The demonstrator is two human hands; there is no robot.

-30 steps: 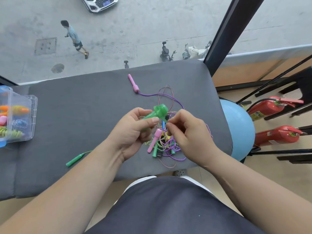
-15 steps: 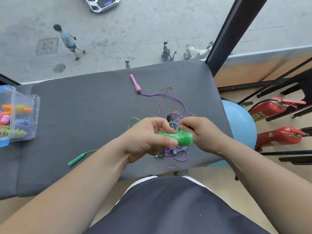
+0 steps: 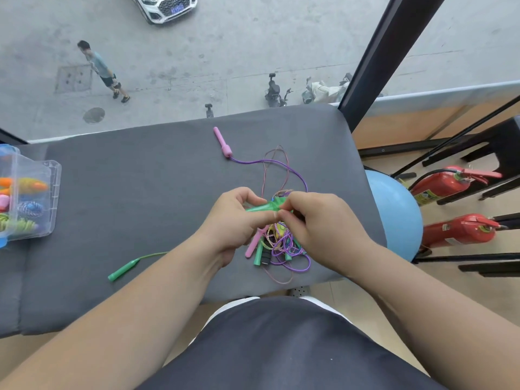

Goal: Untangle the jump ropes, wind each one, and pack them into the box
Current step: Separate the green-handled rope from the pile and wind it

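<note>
Left grip [image 3: 230, 220] and right grip [image 3: 318, 220] both pinched the green plastic jump-rope handle [image 3: 266, 207], flared end toward three o'clock, narrow end hidden by fingers.

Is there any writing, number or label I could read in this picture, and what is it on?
Nothing here reads clearly.
Number plate on the white car: blue, characters too blurred.
Yellow label on the upper fire extinguisher: print too small.
White label on the lower fire extinguisher: too small.
Green handle and clear box: no writing visible.
</note>
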